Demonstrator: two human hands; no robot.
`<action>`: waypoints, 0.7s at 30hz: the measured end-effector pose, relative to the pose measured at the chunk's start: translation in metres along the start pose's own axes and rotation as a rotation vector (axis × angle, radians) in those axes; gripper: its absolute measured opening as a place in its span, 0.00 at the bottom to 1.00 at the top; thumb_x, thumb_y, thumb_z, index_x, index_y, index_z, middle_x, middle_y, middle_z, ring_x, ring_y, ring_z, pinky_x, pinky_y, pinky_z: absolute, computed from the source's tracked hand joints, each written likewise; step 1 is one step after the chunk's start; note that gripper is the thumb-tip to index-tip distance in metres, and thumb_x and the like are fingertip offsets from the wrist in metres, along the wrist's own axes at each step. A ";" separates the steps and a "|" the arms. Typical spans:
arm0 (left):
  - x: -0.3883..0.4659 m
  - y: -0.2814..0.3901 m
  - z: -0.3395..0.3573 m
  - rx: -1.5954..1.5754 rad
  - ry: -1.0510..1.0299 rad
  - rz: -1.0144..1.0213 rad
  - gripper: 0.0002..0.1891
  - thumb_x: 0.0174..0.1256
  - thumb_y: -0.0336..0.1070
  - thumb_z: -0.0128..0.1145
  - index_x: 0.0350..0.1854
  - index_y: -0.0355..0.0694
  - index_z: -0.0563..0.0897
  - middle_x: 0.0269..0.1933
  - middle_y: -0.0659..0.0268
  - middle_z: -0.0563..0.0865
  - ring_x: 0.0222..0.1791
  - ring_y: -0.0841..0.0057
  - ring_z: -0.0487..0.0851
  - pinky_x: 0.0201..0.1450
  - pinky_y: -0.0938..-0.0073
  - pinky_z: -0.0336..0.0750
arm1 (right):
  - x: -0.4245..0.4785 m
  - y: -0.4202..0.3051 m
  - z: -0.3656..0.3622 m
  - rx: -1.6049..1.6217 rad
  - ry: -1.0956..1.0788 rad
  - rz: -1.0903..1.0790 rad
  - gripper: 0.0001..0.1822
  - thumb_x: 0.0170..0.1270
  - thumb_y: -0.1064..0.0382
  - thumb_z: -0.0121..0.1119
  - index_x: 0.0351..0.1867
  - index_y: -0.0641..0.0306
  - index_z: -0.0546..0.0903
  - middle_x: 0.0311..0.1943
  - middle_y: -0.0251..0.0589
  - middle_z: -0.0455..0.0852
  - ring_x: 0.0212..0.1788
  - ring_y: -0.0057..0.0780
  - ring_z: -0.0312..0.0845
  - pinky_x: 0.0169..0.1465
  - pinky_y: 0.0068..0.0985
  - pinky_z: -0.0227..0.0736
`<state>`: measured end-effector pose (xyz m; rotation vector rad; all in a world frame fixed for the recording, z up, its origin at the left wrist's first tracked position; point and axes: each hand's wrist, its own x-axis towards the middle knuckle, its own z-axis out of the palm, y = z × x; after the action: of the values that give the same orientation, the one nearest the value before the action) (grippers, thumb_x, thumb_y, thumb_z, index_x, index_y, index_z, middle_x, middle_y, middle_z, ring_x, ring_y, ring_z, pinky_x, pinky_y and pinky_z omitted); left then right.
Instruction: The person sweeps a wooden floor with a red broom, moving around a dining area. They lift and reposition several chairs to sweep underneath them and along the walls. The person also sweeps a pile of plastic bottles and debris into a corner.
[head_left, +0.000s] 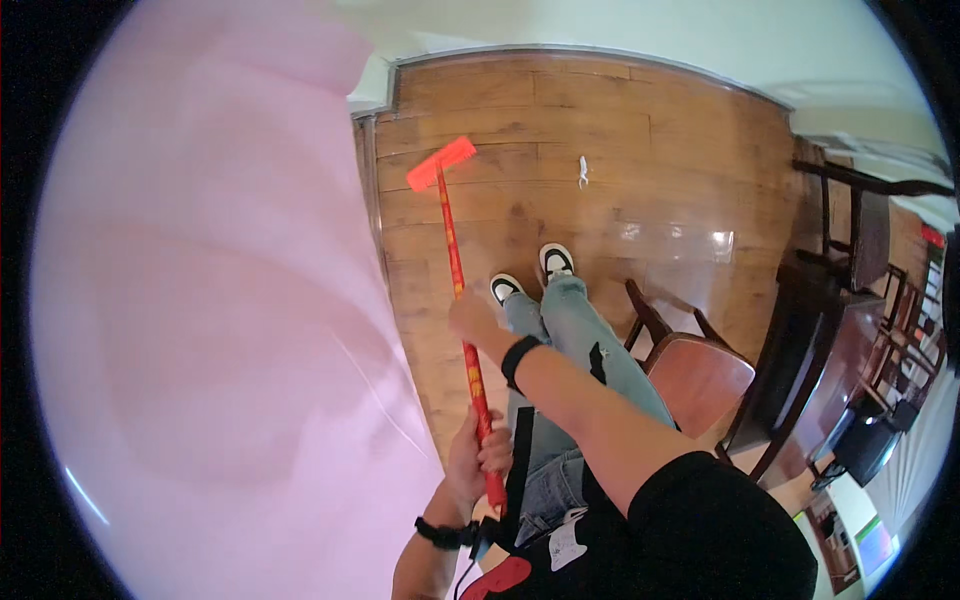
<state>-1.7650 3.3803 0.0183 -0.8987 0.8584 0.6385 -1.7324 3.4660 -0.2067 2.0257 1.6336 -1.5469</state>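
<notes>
A broom with a red patterned handle slants up and away from me. Its orange-red head lies near the floor, left of centre. My left hand wraps the handle close to its near end. Higher up, about midway along, my right hand is closed around the same handle and slightly blurred. To the right of the broom head, a small crumpled white scrap lies on the wood-plank floor.
A large pink sheet fills the left side, beside the broom. A wooden chair stands right of my legs, with a dark table beyond it. Another dark chair is farther right. A pale wall bounds the floor ahead.
</notes>
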 end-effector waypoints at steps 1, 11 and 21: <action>0.018 0.000 0.011 0.048 -0.007 -0.018 0.18 0.64 0.52 0.39 0.36 0.40 0.72 0.16 0.75 0.60 0.09 0.90 0.55 0.08 0.91 0.52 | 0.020 0.018 -0.005 -0.224 0.018 -0.171 0.08 0.51 0.61 0.51 0.27 0.62 0.77 0.25 0.42 0.81 0.29 0.40 0.77 0.35 0.33 0.68; -0.057 -0.036 -0.034 0.210 0.330 -0.115 0.19 0.61 0.57 0.39 0.33 0.45 0.71 0.16 0.75 0.62 0.09 0.89 0.57 0.09 0.89 0.52 | -0.073 0.032 0.005 -0.497 -0.594 -0.699 0.05 0.45 0.64 0.54 0.20 0.62 0.78 0.21 0.44 0.80 0.28 0.45 0.78 0.48 0.54 0.58; -0.099 -0.030 -0.016 0.202 0.290 -0.277 0.21 0.63 0.58 0.34 0.35 0.44 0.71 0.14 0.74 0.60 0.08 0.88 0.55 0.08 0.88 0.49 | -0.107 0.051 0.023 0.857 -0.517 0.340 0.25 0.48 0.53 0.58 0.43 0.66 0.64 0.31 0.52 0.77 0.28 0.43 0.77 0.23 0.46 0.70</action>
<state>-1.7988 3.3398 0.1087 -0.9177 1.0144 0.1780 -1.6962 3.3597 -0.1617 1.7746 0.4239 -2.5775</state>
